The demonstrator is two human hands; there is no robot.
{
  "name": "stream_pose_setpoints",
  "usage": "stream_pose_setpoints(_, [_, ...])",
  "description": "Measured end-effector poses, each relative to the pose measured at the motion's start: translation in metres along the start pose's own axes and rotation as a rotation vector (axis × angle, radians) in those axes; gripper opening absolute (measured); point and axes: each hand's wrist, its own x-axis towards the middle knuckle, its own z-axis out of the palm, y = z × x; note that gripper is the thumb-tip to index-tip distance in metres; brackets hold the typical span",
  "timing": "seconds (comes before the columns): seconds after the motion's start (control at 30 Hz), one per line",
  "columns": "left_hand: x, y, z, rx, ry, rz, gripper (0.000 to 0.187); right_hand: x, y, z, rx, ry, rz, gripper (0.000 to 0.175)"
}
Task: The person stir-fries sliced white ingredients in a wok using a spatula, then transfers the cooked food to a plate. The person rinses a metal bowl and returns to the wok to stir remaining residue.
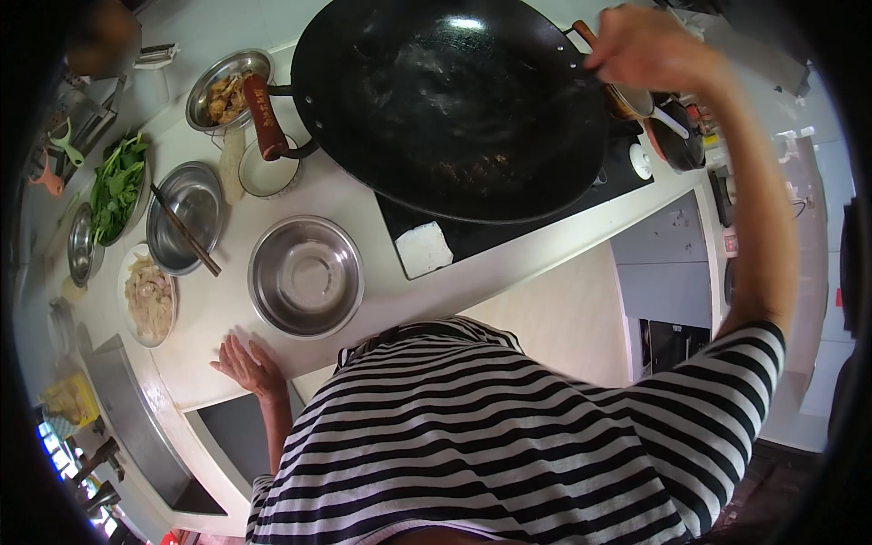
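Note:
A large black wok sits over the dark cooktop, its inside wet and shiny with brown bits near the front. My right hand, blurred and with curled fingers, is at the wok's right rim beside the wooden right handle. Something dark shows at its fingertips, but I cannot tell it from the wok. On the counter's front edge my left hand lies with fingers spread, holding nothing. Closest to it are an empty steel bowl and an oval white plate of pale sliced food.
Chopsticks lie across a steel basin. Leafy greens and a steel bowl of browned food stand farther back. The wok's wooden left handle overhangs a white bowl. A sink lies left.

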Motion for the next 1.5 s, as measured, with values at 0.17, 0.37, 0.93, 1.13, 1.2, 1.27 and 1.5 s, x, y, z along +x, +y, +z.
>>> stream_pose_setpoints(0.17, [0.0,0.007,-0.002,0.023,-0.007,-0.009,0.034,0.012,-0.041,-0.05,0.026,-0.59,0.51,0.017])
stream_pose_setpoints(0.37, [0.001,0.006,0.002,0.005,0.007,-0.01,0.034,0.026,-0.013,0.076,-0.231,0.045,0.274,0.018])
stream_pose_setpoints(0.93, [0.002,0.002,0.007,-0.01,0.016,0.01,0.034,0.054,-0.017,0.027,-0.004,-0.104,0.055,0.018])
stream_pose_setpoints(1.13, [-0.002,0.005,0.001,0.004,0.007,-0.03,0.034,0.017,-0.07,-0.051,0.09,-0.472,0.534,0.015])
stream_pose_setpoints(1.2, [-0.004,0.003,0.003,-0.011,0.008,-0.043,0.034,0.009,-0.066,-0.045,-0.034,-0.558,0.65,0.022])
stream_pose_setpoints(1.27, [0.002,0.004,0.006,-0.021,0.001,-0.013,0.034,0.004,0.005,0.005,-0.207,-0.305,-0.288,0.023])
stream_pose_setpoints(1.5, [0.0,0.004,0.003,-0.028,0.012,-0.032,0.034,-0.008,-0.008,0.071,-0.15,0.156,0.265,0.03])
